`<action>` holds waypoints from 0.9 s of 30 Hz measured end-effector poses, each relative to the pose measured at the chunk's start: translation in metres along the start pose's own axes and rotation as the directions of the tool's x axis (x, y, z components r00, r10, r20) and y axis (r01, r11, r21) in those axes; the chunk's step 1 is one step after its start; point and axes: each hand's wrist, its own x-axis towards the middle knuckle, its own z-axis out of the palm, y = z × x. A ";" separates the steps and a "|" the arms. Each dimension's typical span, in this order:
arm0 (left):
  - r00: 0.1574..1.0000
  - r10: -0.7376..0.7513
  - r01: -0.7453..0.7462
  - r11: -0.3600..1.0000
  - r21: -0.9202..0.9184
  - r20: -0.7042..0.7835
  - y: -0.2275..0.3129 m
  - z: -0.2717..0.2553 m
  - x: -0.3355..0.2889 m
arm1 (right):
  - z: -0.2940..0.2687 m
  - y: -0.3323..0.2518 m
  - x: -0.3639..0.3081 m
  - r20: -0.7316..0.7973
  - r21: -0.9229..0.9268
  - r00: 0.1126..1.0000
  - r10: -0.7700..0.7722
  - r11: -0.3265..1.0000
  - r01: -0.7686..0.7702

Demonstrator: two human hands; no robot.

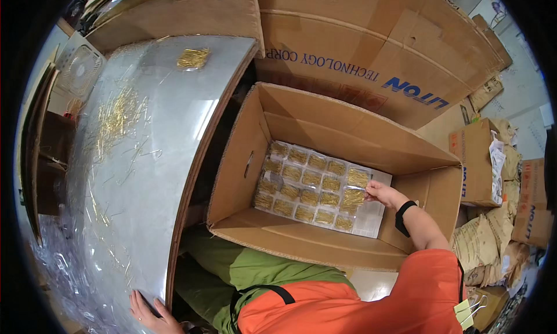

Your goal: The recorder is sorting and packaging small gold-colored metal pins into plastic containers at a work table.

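Note:
Reaching into a large open cardboard box [301,238], my right hand [380,193] pinches the edge of a small clear pack of thin gold-coloured metal pins [354,197]. That pack is at the right end of several rows of similar clear packs [311,178], laid out on a pale sheet [368,221] inside the box. My left hand [153,314] lies with fingers stretched out on the near edge of a grey tabletop [168,137] and holds nothing. Which part of the pack is under my right fingertips is hidden.
Loose gold pins [119,116] are scattered over the tabletop, and one filled pack [193,58] sits at its far end. Clear plastic packs [64,270] heap along the left. A tall cardboard panel [371,44] stands behind the box. Cartons [478,163] and paper sacks [478,241] stand right.

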 end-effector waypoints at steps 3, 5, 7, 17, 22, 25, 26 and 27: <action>0.998 0.061 -0.059 0.996 0.065 -0.032 0.000 0.000 0.001 | -0.025 0.042 0.012 -0.048 -0.020 0.996 0.078 0.997 -0.079; 0.994 0.060 -0.041 0.981 0.189 -0.095 0.029 -0.011 0.009 | -0.033 0.066 0.013 -0.079 -0.050 0.991 0.110 0.992 -0.115; 0.995 0.053 -0.032 0.974 0.225 -0.086 0.033 -0.012 0.009 | -0.036 0.080 0.010 -0.118 -0.032 0.978 0.169 0.984 -0.174; 0.986 0.158 -0.163 0.912 0.376 0.046 0.004 -0.012 -0.005 | -0.055 0.173 -0.015 -0.201 -0.006 0.928 0.313 0.947 -0.321; 0.991 0.121 -0.132 0.904 0.407 0.053 0.015 -0.014 0.001 | -0.044 0.200 -0.014 -0.195 0.029 0.902 0.384 0.922 -0.386; 0.995 0.076 -0.096 0.891 0.445 0.062 0.024 -0.017 0.004 | -0.042 0.214 -0.008 -0.200 0.028 0.895 0.398 0.916 -0.401; 0.996 0.058 -0.082 0.889 0.450 0.067 0.026 -0.018 0.004 | -0.040 0.218 -0.008 -0.201 0.027 0.894 0.400 0.915 -0.403; 0.996 0.049 -0.080 0.872 0.482 0.078 0.030 -0.018 0.003 | -0.039 0.221 -0.007 -0.212 0.008 0.891 0.402 0.912 -0.410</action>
